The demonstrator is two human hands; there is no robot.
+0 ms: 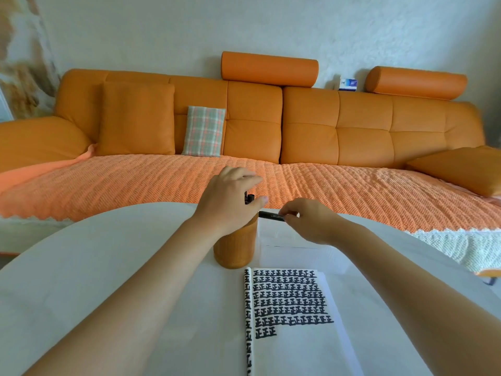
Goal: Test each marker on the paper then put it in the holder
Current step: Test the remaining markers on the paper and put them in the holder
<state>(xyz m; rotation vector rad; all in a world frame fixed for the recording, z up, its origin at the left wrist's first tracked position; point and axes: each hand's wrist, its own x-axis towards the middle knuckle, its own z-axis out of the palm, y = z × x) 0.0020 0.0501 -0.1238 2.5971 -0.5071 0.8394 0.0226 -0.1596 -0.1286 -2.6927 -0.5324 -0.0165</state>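
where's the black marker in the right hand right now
Head view, near centre: the black marker lies level, pinched by the right hand, its free end beside the top of the orange holder.

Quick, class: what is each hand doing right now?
Left hand: over the holder, by a black cap; grip cannot be told.
Right hand: fingers pinch a black marker.

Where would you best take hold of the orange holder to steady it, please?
Wrap the bare lower wall of the orange holder, coming from the near side. It is an upright cylinder, so a sideways wrap fits. The left hand covers its top, and the right hand pinches a black marker by its rim on the right, so the low front wall looks freest.
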